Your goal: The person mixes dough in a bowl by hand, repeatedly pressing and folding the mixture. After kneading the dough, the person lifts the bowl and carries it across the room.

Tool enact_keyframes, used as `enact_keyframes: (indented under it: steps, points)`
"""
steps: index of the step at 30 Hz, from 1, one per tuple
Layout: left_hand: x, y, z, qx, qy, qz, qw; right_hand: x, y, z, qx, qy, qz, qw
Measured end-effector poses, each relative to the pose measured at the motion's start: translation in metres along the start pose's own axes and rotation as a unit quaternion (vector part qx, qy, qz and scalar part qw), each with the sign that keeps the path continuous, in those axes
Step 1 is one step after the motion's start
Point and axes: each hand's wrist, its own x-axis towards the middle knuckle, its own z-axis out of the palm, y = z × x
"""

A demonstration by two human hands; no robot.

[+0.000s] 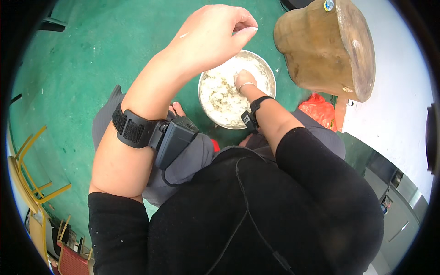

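Note:
My left hand (220, 32) is raised above and left of the steel bowl (272, 82), its fingers curled toward the thumb with a white fleck at the tips; whether they hold anything is unclear. Inside the bowl is a lumpy white doughy mixture (220, 96) with greyish-green patches. My right hand (245, 79) reaches into this mixture, its fingers buried and hidden. Black straps with small devices sit on both my forearms, and a bracelet circles my right wrist.
The bowl stands on green floor (82, 68) between my feet. At right are a large wooden stump (321, 50), a red plastic bag (316, 110), a white panel (394, 105) and grey cabinet (394, 215). At left are a yellow-framed chair (39, 197) and red seat (73, 254).

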Motion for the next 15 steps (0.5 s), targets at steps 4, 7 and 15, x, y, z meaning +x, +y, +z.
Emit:
enact_keyframes:
  steps: [4, 7, 15]
  points:
    - [-0.002, -0.005, -0.003, 0.014, 0.010, 0.032, 0.999, -0.005, -0.017, -0.018, -0.135, -0.075, -0.052, 0.987]
    - [0.003, -0.004, -0.001, 0.013, -0.010, 0.007, 1.000, -0.010, 0.001, -0.010, -0.176, -0.053, -0.106, 0.977]
    - [0.006, -0.015, 0.007, -0.002, 0.012, 0.057, 0.998, -0.057, 0.029, -0.029, -0.022, -0.116, -0.263, 0.958]
